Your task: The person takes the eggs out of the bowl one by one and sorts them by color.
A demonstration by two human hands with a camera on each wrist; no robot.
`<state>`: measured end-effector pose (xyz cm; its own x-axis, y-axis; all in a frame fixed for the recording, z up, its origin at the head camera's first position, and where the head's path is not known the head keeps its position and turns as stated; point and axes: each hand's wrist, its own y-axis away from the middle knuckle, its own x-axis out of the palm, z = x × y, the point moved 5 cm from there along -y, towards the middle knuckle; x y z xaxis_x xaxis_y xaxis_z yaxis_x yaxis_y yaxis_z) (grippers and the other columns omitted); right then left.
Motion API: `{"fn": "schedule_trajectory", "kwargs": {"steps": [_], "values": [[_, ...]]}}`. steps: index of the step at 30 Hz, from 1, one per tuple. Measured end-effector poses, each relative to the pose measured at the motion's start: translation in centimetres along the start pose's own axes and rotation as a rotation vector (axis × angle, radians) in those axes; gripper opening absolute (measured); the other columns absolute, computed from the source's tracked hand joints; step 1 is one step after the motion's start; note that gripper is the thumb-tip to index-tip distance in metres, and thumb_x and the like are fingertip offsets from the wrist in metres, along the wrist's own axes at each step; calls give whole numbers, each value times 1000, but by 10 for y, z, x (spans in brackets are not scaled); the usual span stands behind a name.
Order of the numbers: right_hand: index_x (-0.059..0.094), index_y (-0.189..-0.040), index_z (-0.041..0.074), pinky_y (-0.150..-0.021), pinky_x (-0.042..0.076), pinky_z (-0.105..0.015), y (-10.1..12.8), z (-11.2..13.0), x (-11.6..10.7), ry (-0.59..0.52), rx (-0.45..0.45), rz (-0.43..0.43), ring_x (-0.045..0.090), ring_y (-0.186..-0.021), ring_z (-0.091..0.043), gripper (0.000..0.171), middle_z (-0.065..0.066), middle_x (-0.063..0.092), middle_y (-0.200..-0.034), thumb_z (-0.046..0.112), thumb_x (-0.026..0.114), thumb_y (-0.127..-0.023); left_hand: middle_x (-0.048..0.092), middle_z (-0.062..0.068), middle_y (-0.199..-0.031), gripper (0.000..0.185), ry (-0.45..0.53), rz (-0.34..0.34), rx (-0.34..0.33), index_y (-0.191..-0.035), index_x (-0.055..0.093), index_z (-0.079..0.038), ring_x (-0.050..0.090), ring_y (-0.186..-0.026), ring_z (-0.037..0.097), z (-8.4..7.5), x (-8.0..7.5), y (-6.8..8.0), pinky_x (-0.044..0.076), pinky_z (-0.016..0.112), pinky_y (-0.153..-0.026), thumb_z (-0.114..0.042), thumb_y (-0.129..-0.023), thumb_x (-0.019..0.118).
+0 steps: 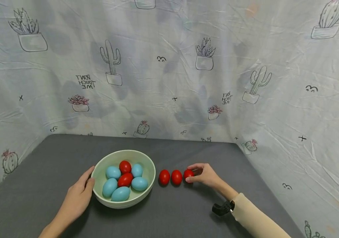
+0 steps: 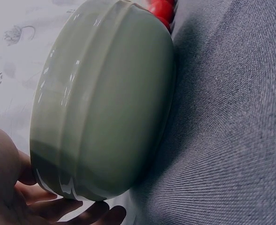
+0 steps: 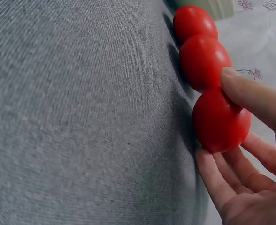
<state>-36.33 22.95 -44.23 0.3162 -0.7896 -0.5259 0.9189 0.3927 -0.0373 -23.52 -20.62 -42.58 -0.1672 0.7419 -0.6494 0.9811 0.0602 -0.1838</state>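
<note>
Red egg (image 1: 188,174) pinched in the right hand (image 1: 206,175), last in a row of three on the table (image 1: 53,158).
Left hand (image 1: 77,197), fingers relaxed, rests against the bowl (image 1: 150,168) of eggs.

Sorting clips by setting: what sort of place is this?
Probably a makeshift recording booth, not a lived-in room: a cactus-print cloth hangs on three sides of a grey table that bears only a bowl of eggs.
</note>
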Motion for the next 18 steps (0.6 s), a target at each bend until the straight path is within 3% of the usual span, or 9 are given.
{"fn": "schedule_trajectory", "kwargs": {"steps": [11, 18], "values": [[63, -124, -4, -72, 53, -33, 2, 7, 7, 10, -51, 0, 64, -97, -27, 58, -11, 67, -111, 15, 88, -75, 31, 34, -148, 57, -8, 11, -13, -154, 23, 1, 30, -132, 55, 0, 0, 0, 31, 71, -97, -33, -109, 27], [60, -128, -2, -80, 54, -33, 0, 3, 7, -5, -54, -6, 63, -102, -24, 65, -8, 65, -118, 18, 89, -74, 33, 34, -147, 57, 4, -4, 4, -154, 24, 1, 32, -131, 55, 0, 1, 1, 32, 71, -96, -33, -109, 28]]}}
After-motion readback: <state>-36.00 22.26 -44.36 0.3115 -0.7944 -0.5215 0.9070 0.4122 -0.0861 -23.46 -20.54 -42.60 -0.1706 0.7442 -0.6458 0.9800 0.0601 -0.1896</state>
